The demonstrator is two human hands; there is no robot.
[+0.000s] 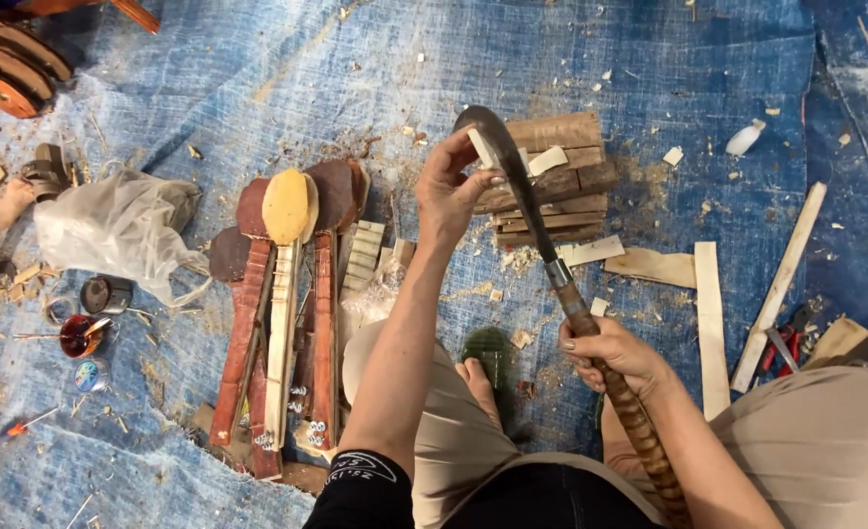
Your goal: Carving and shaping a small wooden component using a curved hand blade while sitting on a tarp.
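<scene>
My left hand (451, 191) pinches a small pale wood piece (483, 147) at chest height, above a stack of brown wooden blocks (561, 181). My right hand (605, 353) grips the long banded handle of a curved dark knife (512, 167); its blade arcs up and touches the wood piece beside my left fingers. I sit on a blue tarp (356, 69) with my knees in beige trousers and a bare foot on a green sandal (486, 351) below the hands.
A row of unfinished wooden instrument necks and bodies (287, 294) lies to the left. A plastic bag (111, 230), small tins (106, 294) and a cup of red liquid (78, 335) sit further left. Pale wood strips (710, 323) and red pliers (785, 348) lie right.
</scene>
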